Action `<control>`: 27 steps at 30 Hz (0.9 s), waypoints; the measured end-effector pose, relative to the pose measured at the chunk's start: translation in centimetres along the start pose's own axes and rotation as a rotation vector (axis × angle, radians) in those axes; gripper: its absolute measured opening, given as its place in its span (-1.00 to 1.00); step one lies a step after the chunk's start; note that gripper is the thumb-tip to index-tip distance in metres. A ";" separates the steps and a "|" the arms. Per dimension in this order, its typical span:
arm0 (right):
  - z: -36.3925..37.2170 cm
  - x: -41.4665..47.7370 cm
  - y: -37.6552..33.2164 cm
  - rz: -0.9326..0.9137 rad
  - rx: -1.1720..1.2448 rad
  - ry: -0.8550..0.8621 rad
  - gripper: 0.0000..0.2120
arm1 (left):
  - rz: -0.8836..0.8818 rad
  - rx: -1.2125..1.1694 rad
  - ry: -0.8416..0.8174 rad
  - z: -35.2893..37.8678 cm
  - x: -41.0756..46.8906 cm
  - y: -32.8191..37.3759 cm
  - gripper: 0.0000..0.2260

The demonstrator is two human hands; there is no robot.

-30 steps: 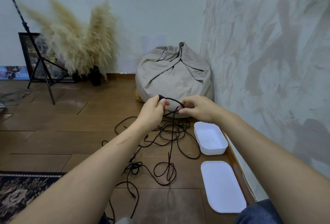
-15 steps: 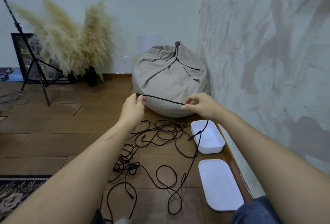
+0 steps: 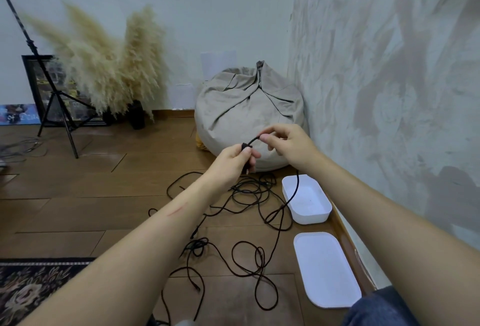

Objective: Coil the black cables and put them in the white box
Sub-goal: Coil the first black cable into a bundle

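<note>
Black cable: end gripped in curled left hand, pinched by right hand at its 2 o'clock. Remainder tangled on floor, 9 o'clock of white box. Judged light, limp, snag-prone; best gathered from the end.

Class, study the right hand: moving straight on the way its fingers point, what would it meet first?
The right hand points leftward along the black cable it pinches, so it would probably meet the left hand first, which grips the same cable; depth is hard to judge.
</note>
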State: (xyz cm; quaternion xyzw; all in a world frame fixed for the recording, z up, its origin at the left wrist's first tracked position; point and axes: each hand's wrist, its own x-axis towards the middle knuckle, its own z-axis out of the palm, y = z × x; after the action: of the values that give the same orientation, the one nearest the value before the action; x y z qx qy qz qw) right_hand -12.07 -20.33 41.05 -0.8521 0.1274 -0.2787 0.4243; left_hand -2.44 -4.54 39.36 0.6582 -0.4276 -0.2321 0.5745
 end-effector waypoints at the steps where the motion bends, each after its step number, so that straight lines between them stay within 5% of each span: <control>1: -0.2 -0.1 -0.2 0.012 0.045 0.018 -0.87 | 0.012 -0.039 -0.061 0.3 -0.1 0.6 -0.75; 7: -0.2 -0.3 -1.3 0.118 0.400 -0.031 -0.83 | 0.092 -0.387 -0.175 1.4 -0.2 4.6 -0.83; 14: 2.7 -1.2 -2.4 0.066 -0.011 -0.320 -0.78 | 0.101 -0.423 0.147 0.2 0.7 4.0 -0.81; 20: 4.0 -1.2 -3.4 -0.052 -0.231 -0.457 -0.86 | 0.105 -0.078 0.411 -0.2 0.9 2.1 -0.81; 27: 1.5 -0.5 -3.7 -0.017 -0.277 -0.457 -0.85 | 0.078 0.249 0.277 0.2 1.0 -0.3 -0.80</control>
State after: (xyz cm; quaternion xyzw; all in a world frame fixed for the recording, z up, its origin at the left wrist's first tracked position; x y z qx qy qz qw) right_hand -11.68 -16.89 43.10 -0.9438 0.0580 -0.0624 0.3192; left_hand -1.98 -5.45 39.23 0.7328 -0.3948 -0.0621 0.5507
